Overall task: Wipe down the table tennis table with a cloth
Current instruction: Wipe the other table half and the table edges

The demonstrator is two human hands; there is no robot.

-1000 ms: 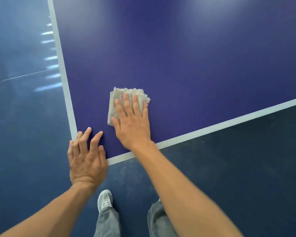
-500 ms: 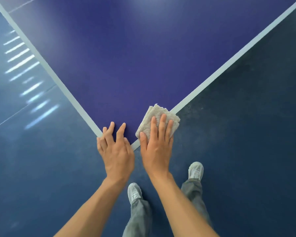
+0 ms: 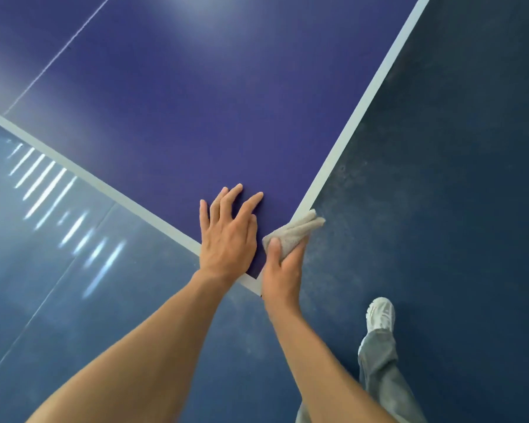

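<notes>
Head view: right fingers point(image 3: 298, 253) grip fuzzy folded cloth point(image 3: 297, 230); left fingers point(image 3: 251, 204) splay on table point(image 3: 196, 102).

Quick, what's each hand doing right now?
Left hand: open, fingers spread on the table.
Right hand: closed, holding the cloth at the table edge.

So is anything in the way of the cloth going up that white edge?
Nothing visible. The right hand grips the cloth on the table edge, which runs bare ahead; the left hand rests beside it, off that edge.
</notes>
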